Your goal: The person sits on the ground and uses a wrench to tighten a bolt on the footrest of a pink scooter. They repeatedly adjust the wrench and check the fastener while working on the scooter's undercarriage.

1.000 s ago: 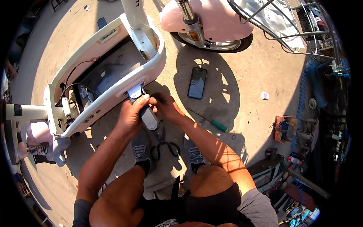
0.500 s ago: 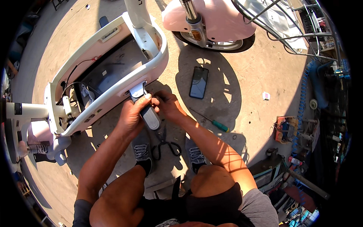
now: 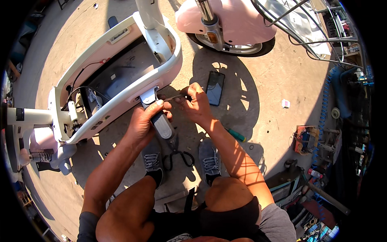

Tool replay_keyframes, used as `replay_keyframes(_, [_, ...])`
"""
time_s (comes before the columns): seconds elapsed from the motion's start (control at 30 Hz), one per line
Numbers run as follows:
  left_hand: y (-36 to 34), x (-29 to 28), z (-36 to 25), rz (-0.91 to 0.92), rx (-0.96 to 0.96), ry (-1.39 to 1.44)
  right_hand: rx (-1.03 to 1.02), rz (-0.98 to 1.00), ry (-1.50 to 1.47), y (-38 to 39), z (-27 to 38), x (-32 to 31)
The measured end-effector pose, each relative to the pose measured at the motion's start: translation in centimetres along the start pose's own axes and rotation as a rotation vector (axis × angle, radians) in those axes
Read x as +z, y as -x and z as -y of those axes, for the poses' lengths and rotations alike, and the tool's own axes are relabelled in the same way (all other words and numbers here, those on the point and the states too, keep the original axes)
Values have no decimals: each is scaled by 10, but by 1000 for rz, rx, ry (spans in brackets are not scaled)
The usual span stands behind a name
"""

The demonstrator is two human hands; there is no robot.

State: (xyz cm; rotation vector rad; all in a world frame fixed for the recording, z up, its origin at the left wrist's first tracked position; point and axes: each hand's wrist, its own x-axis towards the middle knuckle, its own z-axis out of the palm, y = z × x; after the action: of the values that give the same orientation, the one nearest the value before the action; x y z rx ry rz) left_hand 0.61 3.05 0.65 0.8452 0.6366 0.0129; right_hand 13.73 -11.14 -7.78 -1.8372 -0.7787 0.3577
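Note:
My left hand is closed around a grey-padded folding footrest, which hangs from a bracket on the side of the white and pink scooter frame. To the right of it, my right hand pinches a thin strand. The strand spans the gap to my left fingertips; I cannot make out whether it is wire or cord. Black-handled scissors lie on the ground below the footrest. A screwdriver with a green handle is partly hidden by my right forearm.
A dark phone lies beyond my right hand. The pink front fender and wheel stand at the top, with a wire basket to the right. An orange-edged box and a blue coiled hose are at the right. Loose wires hang inside the frame.
My right hand has pulled away from my left, up and to the right, drawing the thin strand out between them. My left hand keeps its grip on the footrest.

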Motion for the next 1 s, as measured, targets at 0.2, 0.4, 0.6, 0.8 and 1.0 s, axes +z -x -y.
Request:
replay_keyframes(0.2, [-1, 1, -1, -2, -21, 29, -63, -27, 237, -4, 12, -17])
replay_keyframes(0.4, [-2, 0, 1, 5, 0, 27, -15, -4, 344, -8, 30, -30])
replay_keyframes(0.6, [-2, 2, 1, 9, -4, 45, -29, 35, 312, -12, 17, -26])
replay_keyframes(0.8, [-1, 1, 0, 4, 0, 66, -17, 73, 376, -16, 18, -29])
replay_keyframes(1.0, [-2, 0, 0, -2, -11, 21, -18, 142, 528, -20, 18, -34])
